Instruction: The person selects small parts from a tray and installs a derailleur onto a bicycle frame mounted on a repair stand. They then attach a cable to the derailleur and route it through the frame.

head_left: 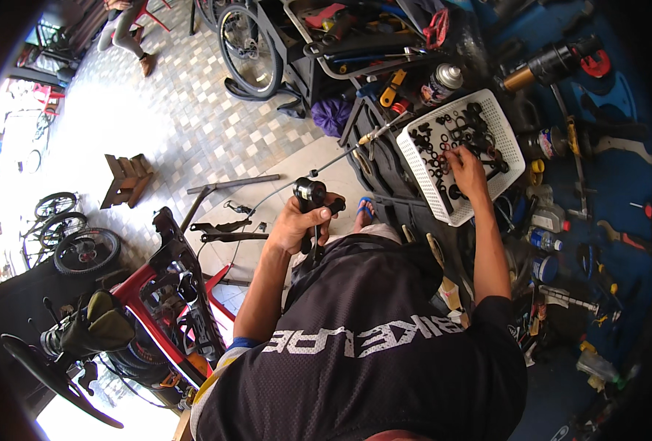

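My left hand (301,225) is wrapped round a black cylindrical part (309,192) with a round, cap-like upper end, held in front of my body. More black pieces stick out beside its fingers; I cannot tell if they belong to the same part. My right hand (467,173) reaches into a white perforated plastic basket (513,151), its fingers bent together among small black rings and fittings (469,126). What lies between those fingertips, if anything, is hidden. A few reddish rings lie close to them.
A thin hose (274,189) with a brass-coloured fitting (370,137) runs between my hands. A spray can (443,79) stands behind the basket, near a tool tray (355,62). Bottles and tools crowd the blue surface at right. A red bicycle frame (138,294) is at left; a person sits far off.
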`<control>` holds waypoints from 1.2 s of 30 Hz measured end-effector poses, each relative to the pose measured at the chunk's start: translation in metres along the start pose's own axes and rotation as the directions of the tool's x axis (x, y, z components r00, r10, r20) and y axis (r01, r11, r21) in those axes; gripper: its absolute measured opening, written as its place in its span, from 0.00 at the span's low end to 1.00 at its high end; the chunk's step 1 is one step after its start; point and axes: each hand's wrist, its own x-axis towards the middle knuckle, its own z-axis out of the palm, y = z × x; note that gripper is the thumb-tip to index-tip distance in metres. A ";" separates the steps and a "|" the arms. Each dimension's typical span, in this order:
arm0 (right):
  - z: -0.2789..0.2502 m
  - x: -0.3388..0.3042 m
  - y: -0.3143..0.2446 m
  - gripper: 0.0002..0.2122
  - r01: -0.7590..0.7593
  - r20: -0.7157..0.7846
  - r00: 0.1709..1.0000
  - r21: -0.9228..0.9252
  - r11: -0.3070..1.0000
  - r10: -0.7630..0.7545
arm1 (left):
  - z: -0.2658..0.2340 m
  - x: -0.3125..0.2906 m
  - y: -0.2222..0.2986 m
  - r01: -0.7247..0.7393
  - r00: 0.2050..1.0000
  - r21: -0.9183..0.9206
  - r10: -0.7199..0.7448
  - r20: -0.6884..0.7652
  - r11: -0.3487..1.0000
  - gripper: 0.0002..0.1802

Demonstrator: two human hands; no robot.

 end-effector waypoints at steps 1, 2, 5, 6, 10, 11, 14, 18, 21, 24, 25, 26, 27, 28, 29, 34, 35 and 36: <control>-0.002 -0.002 -0.003 0.15 -0.010 0.009 1.000 0.045 0.999 0.010 | 0.001 0.000 -0.001 -0.003 1.000 -0.002 0.003 -0.005 1.000 0.24; -0.007 -0.004 -0.011 0.15 -0.016 0.009 1.000 0.052 0.999 0.016 | 0.001 0.000 -0.001 -0.008 1.000 -0.004 0.008 -0.011 1.000 0.24; -0.015 -0.005 -0.018 0.13 0.010 -0.054 0.999 0.180 0.984 0.000 | 0.003 -0.001 0.001 -0.017 1.000 0.050 0.017 0.001 0.999 0.28; -0.016 -0.004 -0.012 0.13 0.043 -0.081 0.996 0.263 0.964 -0.022 | 0.002 0.000 -0.001 -0.012 1.000 0.044 0.012 0.000 0.999 0.28; -0.031 -0.014 -0.022 0.12 -0.269 0.169 0.956 0.830 0.489 0.238 | 0.004 0.001 0.001 -0.014 1.000 0.011 0.014 -0.009 1.000 0.24; -0.033 -0.017 -0.023 0.13 -0.268 0.189 0.954 0.885 0.380 0.233 | 0.005 0.001 0.001 -0.014 1.000 -0.004 0.014 -0.013 1.000 0.23; -0.034 -0.022 -0.025 0.13 -0.249 0.234 0.959 0.965 0.080 0.162 | 0.003 0.004 0.000 -0.011 1.000 0.030 0.011 0.004 0.999 0.26; -0.035 -0.029 -0.031 0.12 -0.204 0.206 0.978 0.976 -0.071 0.028 | 0.006 0.007 0.000 -0.009 1.000 0.055 0.009 0.012 0.998 0.28; -0.034 -0.032 -0.045 0.10 -0.236 0.233 0.971 0.966 -0.102 -0.042 | 0.006 0.005 0.004 -0.008 1.000 0.070 0.007 0.015 0.998 0.28; -0.027 -0.033 -0.069 0.14 -0.219 0.209 0.965 0.975 -0.047 -0.156 | 0.006 -0.001 0.010 -0.005 0.999 0.101 0.009 -0.041 0.995 0.28; -0.023 -0.035 -0.073 0.15 -0.233 0.220 0.959 0.971 -0.053 -0.178 | 0.005 -0.005 0.014 -0.006 0.997 0.115 0.015 -0.077 0.993 0.28; -0.019 -0.039 -0.087 0.14 -0.246 0.235 0.959 0.968 -0.053 -0.157 | 0.000 -0.007 0.015 0.008 0.999 0.131 -0.001 -0.054 0.991 0.28; -0.012 -0.040 -0.090 0.14 -0.239 0.230 0.957 0.970 -0.034 -0.175 | -0.006 -0.006 0.016 0.022 0.999 0.145 -0.018 -0.033 0.989 0.29; -0.006 -0.042 -0.101 0.13 -0.260 0.253 0.951 0.965 -0.020 -0.177 | -0.011 -0.008 0.017 0.021 1.000 0.144 -0.019 -0.013 0.989 0.29; 0.000 -0.044 -0.115 0.12 -0.282 0.275 0.945 0.959 -0.015 -0.180 | -0.015 -0.010 0.019 0.020 1.000 0.137 -0.022 0.013 0.990 0.29; 0.051 -0.038 -0.176 0.11 -0.478 0.456 0.838 0.879 0.001 -0.301 | -0.032 -0.033 0.027 -0.065 0.997 0.053 0.067 -0.026 0.996 0.22; 0.065 -0.037 -0.191 0.11 -0.490 0.473 0.826 0.872 0.026 -0.308 | -0.040 -0.039 0.028 -0.097 0.994 0.039 0.099 -0.048 0.995 0.23; 0.076 -0.035 -0.208 0.10 -0.515 0.505 0.796 0.855 0.066 -0.334 | -0.047 -0.046 0.030 -0.128 0.989 0.026 0.129 -0.070 0.991 0.23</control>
